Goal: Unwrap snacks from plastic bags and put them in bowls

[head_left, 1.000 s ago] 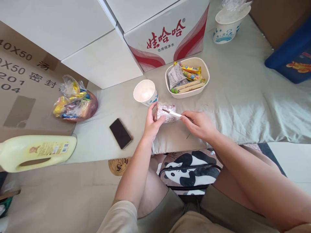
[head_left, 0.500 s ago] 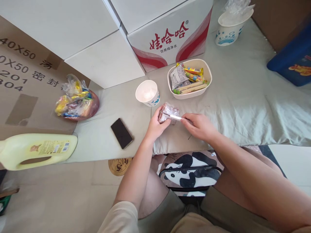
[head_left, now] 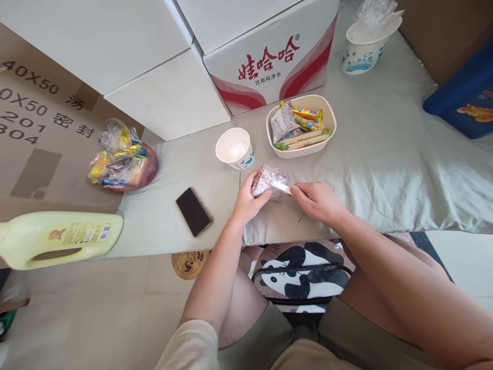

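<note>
A small packet (head_left: 259,186) in crinkled clear plastic, with reddish-brown contents, is gripped in my left hand (head_left: 249,199), thumb in front and fingers behind. From the right, my right hand (head_left: 319,201) pinches the end of a narrow white strip (head_left: 280,186) between thumb and forefinger. The strip lies slantwise across the packet's face; whether it is a tool or part of the wrapper I cannot tell. Just beyond my left hand stands a white paper cup (head_left: 234,149) with blue print. Behind my hands, a white oval tub (head_left: 301,150) holds wrapped snacks and thin sticks.
A phone (head_left: 193,211) lies left of my hands. Farther left are a bowl (head_left: 149,172) of wrapped snacks and a yellow-green jug (head_left: 88,226). White boxes (head_left: 169,103) and a printed carton (head_left: 269,61) line the back. Another paper cup (head_left: 360,59) stands back right, near a blue container (head_left: 458,97).
The right hand and white strip have shifted slightly right and down. A dark line at the strip's far end no longer shows. My left hand keeps its grip on the packet.
</note>
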Demonstrator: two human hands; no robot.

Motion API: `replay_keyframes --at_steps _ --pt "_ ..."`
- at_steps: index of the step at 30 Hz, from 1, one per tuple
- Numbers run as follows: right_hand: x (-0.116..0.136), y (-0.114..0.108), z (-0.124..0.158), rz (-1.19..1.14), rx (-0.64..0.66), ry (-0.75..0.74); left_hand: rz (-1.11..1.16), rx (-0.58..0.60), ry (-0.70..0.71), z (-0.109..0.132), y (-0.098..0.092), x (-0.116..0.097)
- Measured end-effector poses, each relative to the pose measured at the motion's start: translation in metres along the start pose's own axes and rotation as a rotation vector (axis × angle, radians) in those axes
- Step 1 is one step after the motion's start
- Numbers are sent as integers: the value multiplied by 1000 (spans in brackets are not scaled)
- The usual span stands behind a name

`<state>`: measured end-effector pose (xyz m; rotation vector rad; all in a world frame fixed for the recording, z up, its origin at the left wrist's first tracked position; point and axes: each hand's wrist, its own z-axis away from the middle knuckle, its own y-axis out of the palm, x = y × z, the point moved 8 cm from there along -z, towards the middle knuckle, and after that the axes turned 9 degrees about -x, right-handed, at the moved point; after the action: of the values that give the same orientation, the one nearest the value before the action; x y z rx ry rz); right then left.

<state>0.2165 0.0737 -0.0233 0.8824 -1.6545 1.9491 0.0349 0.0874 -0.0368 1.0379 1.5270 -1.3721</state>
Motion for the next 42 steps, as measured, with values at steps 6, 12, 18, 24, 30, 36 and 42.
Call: replay_keyframes --at_steps 6,12,18,24,30,36,42 --pt "1 0 0 -6 11 -8 6 5 -12 0 0 0" --pt "2 -5 -1 -32 -57 -44 33 3 -26 0 1 -1" --pt "1 -6 -1 -44 -107 -63 49 18 -34 1 1 0" --pt "-1 -7 -1 -70 -148 -51 34 25 -22 1 2 -2" --pt "1 -6 -2 -36 -111 -59 0 13 -7 2 3 -3" --pt "1 -2 0 -18 -106 -63 -53 0 -6 4 5 -1" --pt "4 0 2 -5 -89 -86 -82 -6 -10 4 6 -4"
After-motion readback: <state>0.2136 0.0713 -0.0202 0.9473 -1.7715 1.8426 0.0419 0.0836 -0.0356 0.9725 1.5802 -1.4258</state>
